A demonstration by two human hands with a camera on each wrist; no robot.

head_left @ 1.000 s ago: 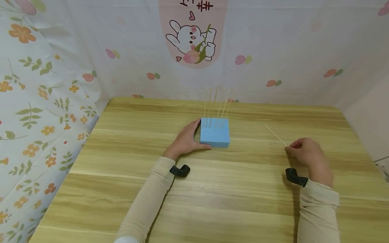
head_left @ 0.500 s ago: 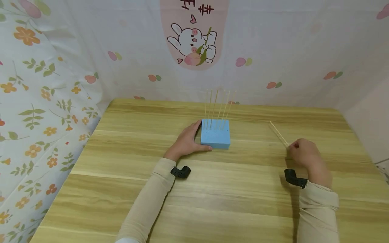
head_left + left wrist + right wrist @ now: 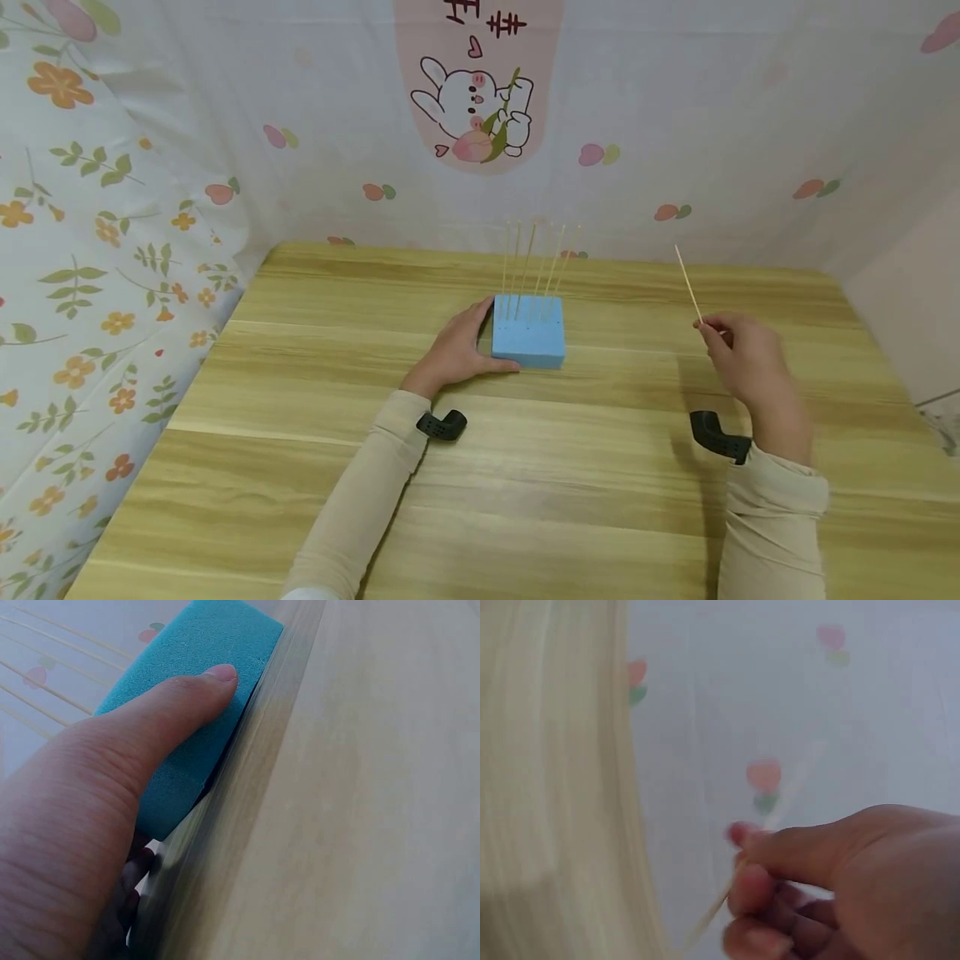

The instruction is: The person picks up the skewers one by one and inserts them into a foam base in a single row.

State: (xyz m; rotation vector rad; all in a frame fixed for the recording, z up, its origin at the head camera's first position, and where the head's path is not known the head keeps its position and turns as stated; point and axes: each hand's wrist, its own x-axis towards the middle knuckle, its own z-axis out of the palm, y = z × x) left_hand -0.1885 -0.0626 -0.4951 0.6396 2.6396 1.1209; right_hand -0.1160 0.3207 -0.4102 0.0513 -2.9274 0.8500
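Observation:
A blue foam block (image 3: 528, 340) sits on the wooden table, with several thin bamboo skewers (image 3: 526, 271) standing upright in its back half. Small holes dot its top in front of them. My left hand (image 3: 456, 350) grips the block from the left; in the left wrist view the thumb (image 3: 180, 705) lies along the block's side, and the other fingers are mostly hidden. Off to the right, my right hand (image 3: 750, 358) pinches one skewer (image 3: 688, 282) near its lower part, raised above the table and leaning up and left. In the right wrist view that skewer is blurred.
The wooden table (image 3: 525, 483) reaches back to a printed white curtain (image 3: 660, 100) with a rabbit picture. A floral cloth (image 3: 97, 275) hangs on the left. Each wrist wears a black camera mount (image 3: 442, 425).
My right hand has lifted off the tabletop with a skewer between its fingertips, and the skewer has swung more upright. My left hand stays in place on the block.

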